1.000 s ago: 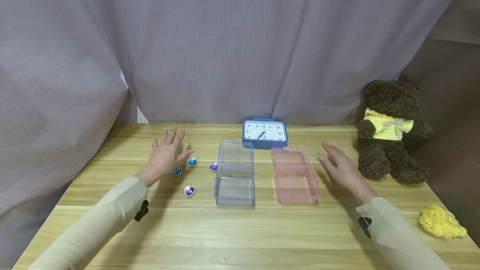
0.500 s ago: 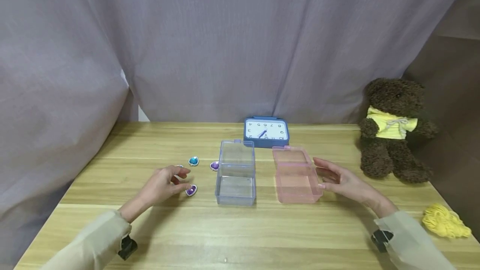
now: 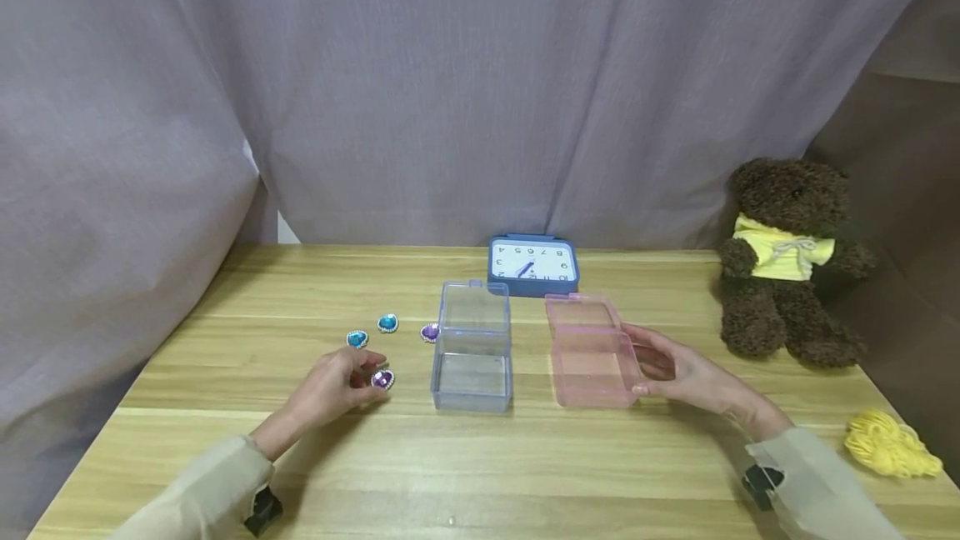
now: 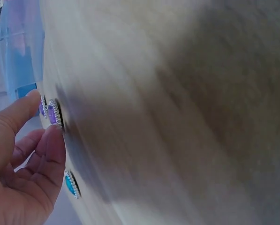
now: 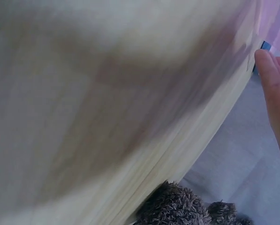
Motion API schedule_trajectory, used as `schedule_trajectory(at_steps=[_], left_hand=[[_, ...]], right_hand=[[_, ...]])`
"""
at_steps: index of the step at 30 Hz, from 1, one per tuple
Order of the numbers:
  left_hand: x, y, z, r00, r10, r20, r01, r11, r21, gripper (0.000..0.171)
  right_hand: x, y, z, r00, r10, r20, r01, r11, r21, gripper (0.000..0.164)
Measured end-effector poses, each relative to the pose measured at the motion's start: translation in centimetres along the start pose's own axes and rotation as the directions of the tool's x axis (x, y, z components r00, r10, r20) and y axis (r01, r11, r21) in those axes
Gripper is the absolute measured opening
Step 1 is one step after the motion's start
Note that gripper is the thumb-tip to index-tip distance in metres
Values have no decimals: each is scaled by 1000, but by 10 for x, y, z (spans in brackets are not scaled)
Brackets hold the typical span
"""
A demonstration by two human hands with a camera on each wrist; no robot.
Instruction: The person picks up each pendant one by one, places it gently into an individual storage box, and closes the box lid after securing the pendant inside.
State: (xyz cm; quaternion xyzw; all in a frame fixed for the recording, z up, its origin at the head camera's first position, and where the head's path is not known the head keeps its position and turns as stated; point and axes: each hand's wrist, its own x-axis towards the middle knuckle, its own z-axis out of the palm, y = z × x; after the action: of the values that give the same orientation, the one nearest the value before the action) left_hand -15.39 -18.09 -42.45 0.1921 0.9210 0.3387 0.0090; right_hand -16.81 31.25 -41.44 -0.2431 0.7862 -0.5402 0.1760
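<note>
In the head view, my left hand (image 3: 330, 386) bends its thumb and fingers around a purple heart-shaped gem (image 3: 383, 379) with a pearly border, which lies on the table. The left wrist view shows the same gem (image 4: 54, 114) between thumb and fingertips. Two blue gems, one (image 3: 357, 339) just beyond the hand and one (image 3: 387, 323) farther back, lie nearby. Another purple gem (image 3: 430, 332) rests against the clear bluish box (image 3: 471, 400), whose lid stands open. My right hand (image 3: 686, 373) holds the right side of an open pink box (image 3: 596, 397), thumb at its front corner.
Behind the boxes lies a blue clock (image 3: 533, 265), upside down to me. A brown teddy bear (image 3: 787, 261) in a yellow top sits at the back right. Yellow yarn (image 3: 892, 443) lies near the right table edge. A grey curtain (image 3: 420, 107) hangs behind the table (image 3: 375, 473).
My left hand came down from above the blue gems toward me, to the near purple gem. My right hand moved left onto the pink box. Gems and boxes stay in place.
</note>
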Motion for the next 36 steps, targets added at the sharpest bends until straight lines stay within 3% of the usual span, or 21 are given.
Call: schedule_trajectory(at_steps=[5,16,26,36], left_hand=[[-1,-2,4,999,45,-26,-44,998,33,30],[3,-4,10,996,32,-81,-24,995,94,27],[3,-4,9,998,10,-63,-5,997,75,24],[4,-3,9,1000,-1,-31,1,1000,-12,26]], right_hand=[[-1,1,0,1000,11,-13,-11,1000,0,81],[-1,3,0,1000,-10,-5,11,1000,28,80],[1,3,1,1000,-18,0,18,999,38,78],[1,2,2,999,-33,-6,33,999,33,76]])
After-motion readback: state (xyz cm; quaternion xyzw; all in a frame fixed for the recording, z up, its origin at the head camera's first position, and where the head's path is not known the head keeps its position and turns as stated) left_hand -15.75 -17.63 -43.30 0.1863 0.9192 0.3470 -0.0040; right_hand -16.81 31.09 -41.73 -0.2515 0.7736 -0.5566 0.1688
